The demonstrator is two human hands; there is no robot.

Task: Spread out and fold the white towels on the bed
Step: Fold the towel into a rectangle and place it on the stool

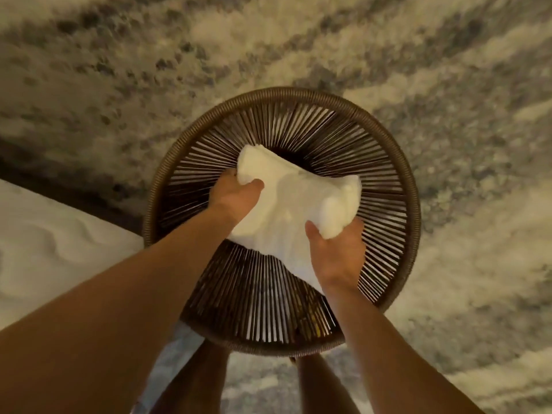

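Both hands, left hand (236,198) and right hand (337,252), grip the towel (295,204).

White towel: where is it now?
The white towel is mid-frame in the head view, gripped by left hand and right hand over the corded chair, right of the bed.

Soft matt white terry towel (294,204); brown woven-cord basket (385,162); rough mottled carpet (119,70)

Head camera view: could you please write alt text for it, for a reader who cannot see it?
A person's left hand and right hand each grip a bunched white towel over a round brown woven basket. The basket stands on a mottled grey and cream carpet, with a corner of a white bed at the left.
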